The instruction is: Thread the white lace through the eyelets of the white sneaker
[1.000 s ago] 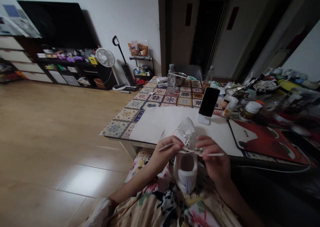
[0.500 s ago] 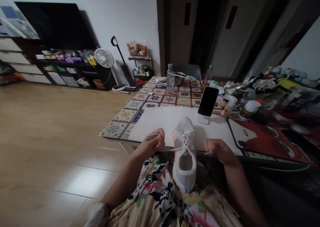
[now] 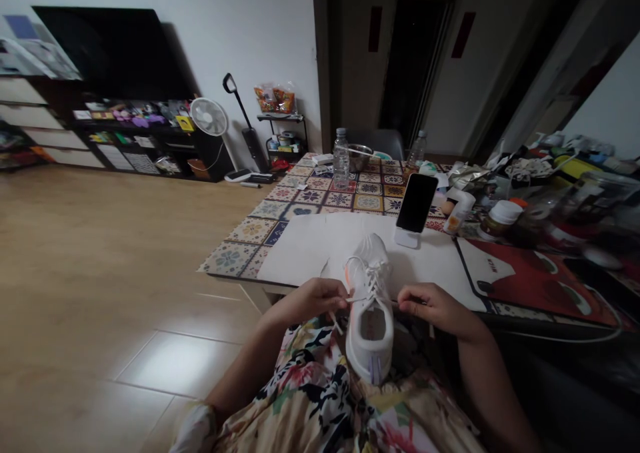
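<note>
A white sneaker [image 3: 370, 313] rests with its heel towards me, between the table edge and my lap, its toe over a white board [image 3: 310, 240]. Its laces [image 3: 374, 283] are threaded up the front, and one end runs out to each side. On the left, my left hand [image 3: 325, 298] pinches one shoelace close beside the shoe, with the loose tip hanging below the fingers. My right hand [image 3: 425, 303] is closed on the other shoelace end just right of the shoe opening. The part inside the right fingers is mostly hidden.
A phone [image 3: 417, 203] leans on a white stand behind the shoe. A clear bottle [image 3: 341, 160] and a metal bowl [image 3: 359, 158] stand farther back on the patterned table [image 3: 240, 246]. Jars and a red-and-white board [image 3: 530, 276] lie to the right.
Both hands have come inward towards the shoe, gripping the laces nearer to it. The left lace tip now dangles beneath my left hand. The shoe has stayed in place.
</note>
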`<state>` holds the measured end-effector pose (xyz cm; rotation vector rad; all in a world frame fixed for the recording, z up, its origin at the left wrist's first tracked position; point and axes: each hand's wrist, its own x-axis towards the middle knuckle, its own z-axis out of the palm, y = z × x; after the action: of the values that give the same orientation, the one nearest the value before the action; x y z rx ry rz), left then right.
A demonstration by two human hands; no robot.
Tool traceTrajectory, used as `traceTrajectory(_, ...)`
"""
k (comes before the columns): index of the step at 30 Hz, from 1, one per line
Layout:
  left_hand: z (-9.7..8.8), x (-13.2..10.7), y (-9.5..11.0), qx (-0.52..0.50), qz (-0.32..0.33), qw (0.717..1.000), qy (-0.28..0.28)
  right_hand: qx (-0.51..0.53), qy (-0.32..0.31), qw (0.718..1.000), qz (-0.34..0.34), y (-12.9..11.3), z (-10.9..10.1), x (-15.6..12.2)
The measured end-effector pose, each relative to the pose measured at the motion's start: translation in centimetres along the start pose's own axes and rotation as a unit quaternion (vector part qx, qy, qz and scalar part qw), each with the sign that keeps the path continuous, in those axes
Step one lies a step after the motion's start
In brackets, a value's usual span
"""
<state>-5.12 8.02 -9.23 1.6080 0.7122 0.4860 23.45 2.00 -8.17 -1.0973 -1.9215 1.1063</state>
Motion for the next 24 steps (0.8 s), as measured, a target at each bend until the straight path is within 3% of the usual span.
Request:
traceTrajectory(6, 0.2, -0.3, 1.3, -0.070, 0.197, 0.977, 0.041, 0.158, 0.076, 0.976, -0.126, -0.4, 0.7, 0.2)
traceTrajectory(11, 2.4, 0.6, 2.3, -0.127, 0.224, 0.966, 0.026, 0.288, 0.120, 0.940, -0.139, -0.9, 4.0, 1.4)
traceTrajectory(14, 3.5, 1.4, 2.3, -0.102, 0.246, 0.963, 0.042, 0.249, 0.177, 0.945, -0.115, -1.2, 5.6, 2.0)
traceTrajectory(17, 4.2, 1.8, 2.1, -0.098, 0.260, 0.956, 0.096, 0.145, 0.230, 0.954, -0.123, -1.8, 6.1, 2.1)
traceTrajectory(20, 4.7, 2.0, 2.0, -0.151, 0.226, 0.952, 0.141, 0.048, 0.253, 0.953, -0.162, -2.6, 6.2, 1.9)
traceTrajectory(24, 5.2, 2.0, 2.1, -0.265, 0.151, 0.946, 0.109, 0.004, 0.257, 0.951, -0.173, -3.1, 6.2, 1.7)
